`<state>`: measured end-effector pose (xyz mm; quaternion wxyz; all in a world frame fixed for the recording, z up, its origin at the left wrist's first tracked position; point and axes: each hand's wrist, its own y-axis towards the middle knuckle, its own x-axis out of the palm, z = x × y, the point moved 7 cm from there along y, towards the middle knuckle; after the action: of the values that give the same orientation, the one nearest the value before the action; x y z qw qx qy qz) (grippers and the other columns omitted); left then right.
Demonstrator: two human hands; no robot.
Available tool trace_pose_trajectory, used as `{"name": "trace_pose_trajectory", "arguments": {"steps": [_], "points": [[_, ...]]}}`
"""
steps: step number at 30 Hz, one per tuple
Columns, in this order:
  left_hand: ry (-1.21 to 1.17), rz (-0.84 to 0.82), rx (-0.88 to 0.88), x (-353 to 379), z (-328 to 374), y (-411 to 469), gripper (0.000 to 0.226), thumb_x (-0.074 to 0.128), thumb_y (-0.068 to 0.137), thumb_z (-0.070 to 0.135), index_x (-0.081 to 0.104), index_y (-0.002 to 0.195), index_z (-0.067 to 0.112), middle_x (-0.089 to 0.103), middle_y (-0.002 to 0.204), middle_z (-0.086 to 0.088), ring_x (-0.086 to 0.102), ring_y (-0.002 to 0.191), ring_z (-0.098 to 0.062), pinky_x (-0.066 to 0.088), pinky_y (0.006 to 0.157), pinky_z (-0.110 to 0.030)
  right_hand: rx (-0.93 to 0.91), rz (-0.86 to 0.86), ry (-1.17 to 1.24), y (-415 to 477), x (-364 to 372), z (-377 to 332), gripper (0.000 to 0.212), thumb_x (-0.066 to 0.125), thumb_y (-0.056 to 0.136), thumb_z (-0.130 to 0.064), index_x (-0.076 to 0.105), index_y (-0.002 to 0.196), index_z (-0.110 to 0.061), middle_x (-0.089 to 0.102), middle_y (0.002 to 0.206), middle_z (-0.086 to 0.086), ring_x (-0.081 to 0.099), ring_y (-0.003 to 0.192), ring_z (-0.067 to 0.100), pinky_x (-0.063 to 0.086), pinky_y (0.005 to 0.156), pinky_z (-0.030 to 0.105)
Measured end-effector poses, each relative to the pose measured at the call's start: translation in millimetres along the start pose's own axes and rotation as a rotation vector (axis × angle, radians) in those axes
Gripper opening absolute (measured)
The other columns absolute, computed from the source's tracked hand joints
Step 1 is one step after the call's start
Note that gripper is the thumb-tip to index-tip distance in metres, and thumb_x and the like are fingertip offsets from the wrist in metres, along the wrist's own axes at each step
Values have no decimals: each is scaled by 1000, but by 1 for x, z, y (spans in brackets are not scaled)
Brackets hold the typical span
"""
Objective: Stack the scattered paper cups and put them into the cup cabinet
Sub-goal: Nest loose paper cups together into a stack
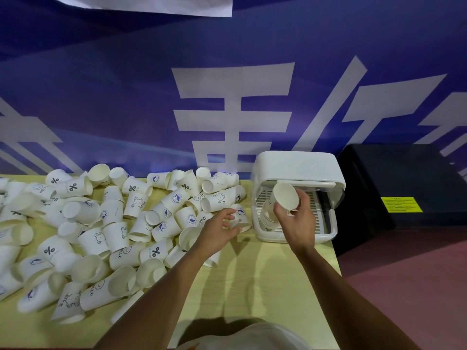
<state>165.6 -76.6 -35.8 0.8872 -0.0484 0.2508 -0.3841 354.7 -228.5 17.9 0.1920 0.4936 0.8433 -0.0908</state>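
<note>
Paper cup (285,197) | right hand (297,223) grips it | left hand (219,229) half-curled, grip unclear

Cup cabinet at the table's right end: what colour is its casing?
The cup cabinet is white; the head view, the only one, shows it clearly.

A heap of white paper cups (113,223) covers the left and middle of the pale yellow tabletop (265,286). The white plastic cup cabinet (298,165) stands at the far right corner, with a stack of nested paper cups (267,218) inside at its left. The right hand (298,223) holds one white paper cup (285,195) before its opening. A black box (404,185) stands beyond the right edge.
</note>
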Motion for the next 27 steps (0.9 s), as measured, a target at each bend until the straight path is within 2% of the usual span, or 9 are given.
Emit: {"name": "trace_pose_trajectory", "arguments": {"steps": [2, 5, 9, 13, 16, 22, 24, 27], "points": [[2, 1, -7, 0, -1, 1, 49, 80, 83, 29, 59, 128, 28, 63, 116, 11, 62, 96, -5, 48, 80, -19, -10, -12, -49, -1, 1, 5, 52, 76, 77, -51, 43, 117, -57, 59, 105, -35, 55, 100, -16, 46, 74, 19], [-5, 8, -24, -3, -2, 0, 49, 79, 84, 30, 59, 129, 28, 62, 117, 10, 61, 97, -4, 47, 76, -20, -4, -44, -110, -2, 8, 14, 52, 76, 76, -53, 42, 116, -56, 59, 104, -30, 59, 97, 0, 49, 78, 30], [-6, 19, -34, -6, -8, -2, 47, 76, 86, 29, 59, 130, 24, 62, 121, 7, 62, 100, -8, 51, 80, -24, -44, -63, -221, 1, 15, 27, 60, 77, 78, -52, 52, 129, -29, 59, 119, -9, 54, 112, 17, 49, 87, 36], [-10, 19, -56, -10, -13, -4, 52, 78, 85, 29, 57, 133, 24, 61, 122, 6, 63, 105, -12, 52, 90, -27, -5, -104, -285, 4, 22, 38, 67, 79, 78, -50, 53, 133, -23, 59, 126, 0, 52, 116, 22, 48, 97, 44], [-15, 21, -69, -12, -15, -4, 56, 80, 83, 27, 57, 134, 25, 60, 123, 6, 62, 106, -13, 52, 93, -31, 3, -130, -345, 4, 26, 41, 68, 78, 80, -49, 53, 135, -19, 58, 127, 5, 51, 119, 26, 47, 99, 46], [-11, 26, -70, -11, -14, -3, 56, 80, 83, 28, 57, 134, 26, 60, 122, 6, 61, 106, -13, 52, 91, -30, 38, -203, -440, 6, 30, 49, 69, 71, 87, -49, 49, 143, -15, 54, 138, 12, 47, 127, 32, 43, 105, 46], [-15, 29, -70, -11, -13, -3, 55, 80, 83, 29, 57, 133, 26, 60, 122, 7, 61, 106, -11, 52, 89, -28, 55, -181, -462, 7, 29, 47, 75, 72, 86, -49, 46, 145, -11, 52, 141, 14, 45, 130, 33, 40, 107, 46], [-23, 35, -58, -12, -11, -7, 53, 80, 83, 30, 57, 132, 28, 60, 121, 9, 61, 105, -8, 51, 86, -24, -54, -114, -448, 3, 27, 32, 69, 73, 87, -43, 48, 141, -9, 53, 139, 12, 47, 127, 32, 40, 106, 45]]}}
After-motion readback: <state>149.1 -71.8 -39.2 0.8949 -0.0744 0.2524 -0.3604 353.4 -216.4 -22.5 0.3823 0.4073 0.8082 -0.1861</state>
